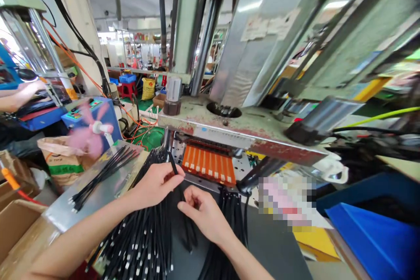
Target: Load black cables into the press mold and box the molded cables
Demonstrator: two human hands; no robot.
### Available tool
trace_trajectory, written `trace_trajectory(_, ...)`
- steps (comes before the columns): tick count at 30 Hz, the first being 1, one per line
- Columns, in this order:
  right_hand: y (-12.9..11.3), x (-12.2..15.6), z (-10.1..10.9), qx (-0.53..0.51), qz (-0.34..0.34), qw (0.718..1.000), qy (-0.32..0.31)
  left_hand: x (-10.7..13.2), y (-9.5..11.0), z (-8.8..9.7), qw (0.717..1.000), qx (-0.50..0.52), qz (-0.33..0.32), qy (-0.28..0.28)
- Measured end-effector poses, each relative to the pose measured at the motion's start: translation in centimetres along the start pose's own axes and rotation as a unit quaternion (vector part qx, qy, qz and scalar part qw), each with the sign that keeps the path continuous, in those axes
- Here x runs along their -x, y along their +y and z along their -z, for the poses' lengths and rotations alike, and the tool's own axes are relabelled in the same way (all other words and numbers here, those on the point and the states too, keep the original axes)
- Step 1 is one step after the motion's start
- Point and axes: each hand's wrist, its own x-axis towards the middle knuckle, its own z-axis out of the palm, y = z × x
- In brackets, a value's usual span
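My left hand [160, 183] pinches a thin black cord [173, 162] in front of the press opening. Just right of it, my right hand [205, 212] is curled with its fingers together. Blurred dark strands hang below it, and what sits in its fingers is hidden. A large bundle of black cords with silvery-white tips [144, 236] lies under my left forearm. Another black bundle [231, 210] hangs beside my right wrist. Behind my hands, an orange slotted mould plate [208, 164] with pale tips in its slots sits inside the press [236, 127].
A small bunch of black cords [101, 177] lies on a metal sheet at left. A pink fan [93, 129] stands before a blue control box [113, 116]. Blue bins [370, 236] are at right. Another person's arm [19, 96] shows at far left.
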Motion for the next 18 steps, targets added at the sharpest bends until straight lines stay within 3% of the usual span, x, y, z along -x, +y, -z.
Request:
trace_trajectory(4,-0.1,0.0,0.3,0.017,0.027,0.999,0.031,-1.4,1.0,-0.1,0.999,0.015,-0.036,-0.028)
trace_trajectory(8,0.6,0.6,0.3,0.091,0.058,0.994,0.025,-2.8,1.6,-0.1,0.997,0.016,-0.064,-0.032)
trace_trajectory(11,1.6,0.2,0.7,0.144,0.063,0.987,0.023,-4.2,2.6,0.2,0.986,-0.051,-0.156,-0.020)
trace_trajectory(14,2.3,-2.2,2.1,0.178,0.080,0.978,0.067,-6.0,3.5,0.5,0.952,-0.111,-0.286,-0.022)
trace_trajectory(16,2.5,-4.8,3.5,0.188,0.092,0.969,0.131,-7.2,3.2,0.4,0.935,-0.119,-0.335,0.006)
trace_trajectory(18,2.7,-7.7,4.9,0.175,0.092,0.961,0.195,-8.0,1.9,-0.1,0.934,-0.090,-0.330,0.105)
